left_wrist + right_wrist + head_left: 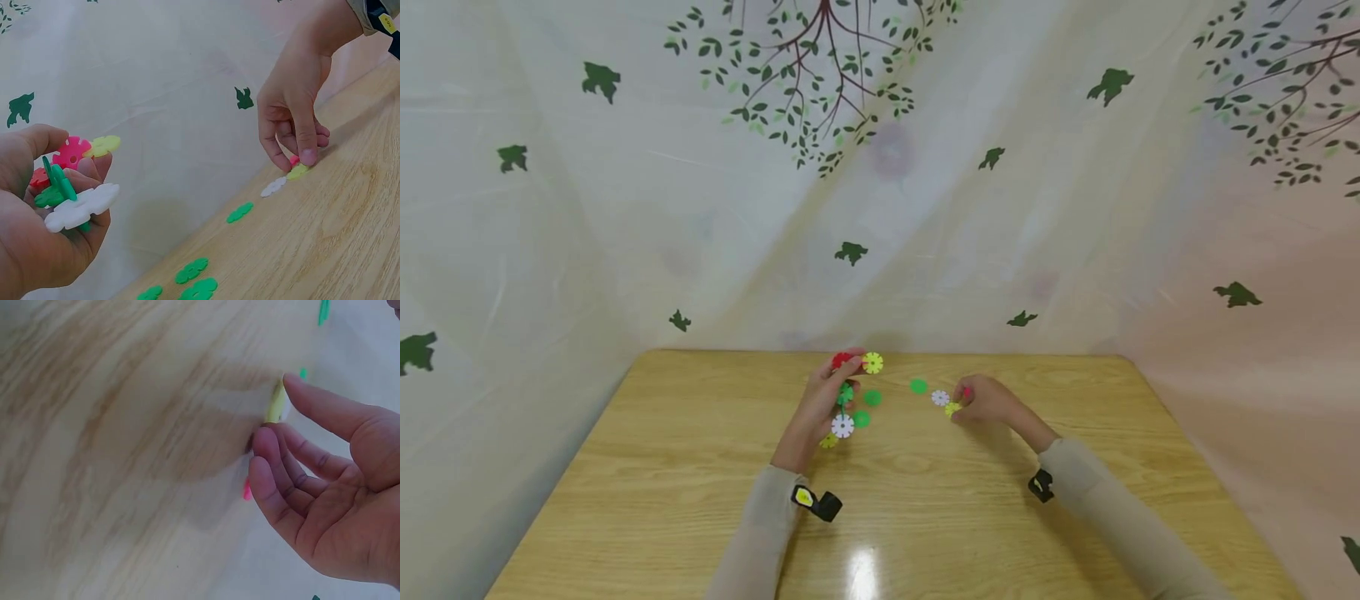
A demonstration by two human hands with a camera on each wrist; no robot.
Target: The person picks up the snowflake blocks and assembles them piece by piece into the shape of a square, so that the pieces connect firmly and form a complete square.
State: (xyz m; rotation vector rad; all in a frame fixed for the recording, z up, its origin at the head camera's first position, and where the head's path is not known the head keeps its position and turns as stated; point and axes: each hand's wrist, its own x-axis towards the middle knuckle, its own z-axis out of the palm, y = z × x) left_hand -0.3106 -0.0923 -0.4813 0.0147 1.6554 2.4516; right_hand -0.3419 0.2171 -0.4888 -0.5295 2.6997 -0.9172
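Leaf-printed fabric (925,287) backs a wooden table (925,500) where the right grip (988,400) pinches a yellow snowflake disc (299,172) beside a white disc (940,398); the left grip (817,408) curls round joined discs (84,205), a yellow piece (828,441) below showing only from the head.

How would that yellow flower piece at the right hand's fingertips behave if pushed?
Probably light: the yellow piece looks thin and small beside the right hand. Likely stiff, since the similar white piece in the left hand doesn't droop. Lying flat on the table, it would probably slide rather than roll.
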